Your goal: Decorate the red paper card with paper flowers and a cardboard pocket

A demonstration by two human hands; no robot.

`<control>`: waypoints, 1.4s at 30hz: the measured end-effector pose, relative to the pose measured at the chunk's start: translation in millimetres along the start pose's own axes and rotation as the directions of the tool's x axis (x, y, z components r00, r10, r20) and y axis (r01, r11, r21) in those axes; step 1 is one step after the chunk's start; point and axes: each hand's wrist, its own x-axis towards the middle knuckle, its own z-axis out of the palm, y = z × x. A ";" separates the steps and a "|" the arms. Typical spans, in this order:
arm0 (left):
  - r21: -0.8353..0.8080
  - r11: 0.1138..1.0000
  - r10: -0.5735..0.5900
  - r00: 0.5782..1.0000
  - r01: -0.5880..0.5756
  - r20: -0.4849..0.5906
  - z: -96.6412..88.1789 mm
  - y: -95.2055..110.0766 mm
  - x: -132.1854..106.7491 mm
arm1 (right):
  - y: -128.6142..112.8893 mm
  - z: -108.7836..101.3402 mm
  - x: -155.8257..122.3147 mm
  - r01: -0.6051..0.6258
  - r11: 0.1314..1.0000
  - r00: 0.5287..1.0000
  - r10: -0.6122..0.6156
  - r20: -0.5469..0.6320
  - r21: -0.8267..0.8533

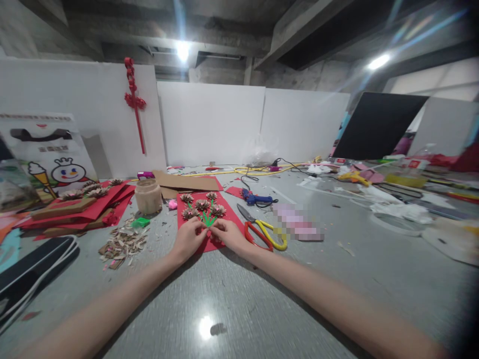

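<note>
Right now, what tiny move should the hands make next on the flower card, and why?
Probably press the bottom of the green stems flat onto the red card. The left hand and right hand meet fingertip to fingertip right there, below the paper flowers, and the stem ends seem to sit under them.

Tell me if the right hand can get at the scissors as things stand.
Probably yes. The scissors lie on the table just beside the right hand, with nothing between them; its fingers rest on the red card.
</note>
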 end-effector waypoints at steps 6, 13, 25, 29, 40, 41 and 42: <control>0.015 1.000 0.010 1.000 -0.010 -0.022 1.7 -1.0 -0.2 | -0.3 -0.4 -0.3 -0.004 1.000 1.000 0.004 0.008 -0.010; -0.006 1.000 -0.025 0.989 0.025 -0.146 2.0 -2.7 1.1 | -3.7 0.2 -1.4 -0.017 1.000 1.000 0.016 -0.010 -0.017; 0.015 1.000 0.018 1.000 -0.018 -0.016 1.8 -0.9 0.0 | -4.3 -0.1 -2.9 -0.020 1.000 0.999 0.019 0.026 0.015; 0.026 0.999 0.025 0.999 -0.024 -0.024 1.9 0.2 -0.9 | -4.4 0.1 -2.3 -0.028 0.999 0.999 0.027 0.027 0.017; 0.019 0.999 -0.043 0.993 0.045 -0.111 3.3 -4.5 1.2 | -0.8 -0.5 -0.7 0.000 0.998 0.998 -0.004 -0.059 -0.062; 0.016 0.999 -0.033 0.996 0.034 -0.084 3.1 -3.9 1.3 | -0.5 -0.5 -0.6 0.005 0.998 0.999 -0.008 -0.044 -0.061; 0.015 1.000 -0.017 0.999 0.018 -0.050 2.9 -3.1 1.3 | -0.2 -0.5 -0.6 0.009 0.998 1.000 -0.010 -0.026 -0.055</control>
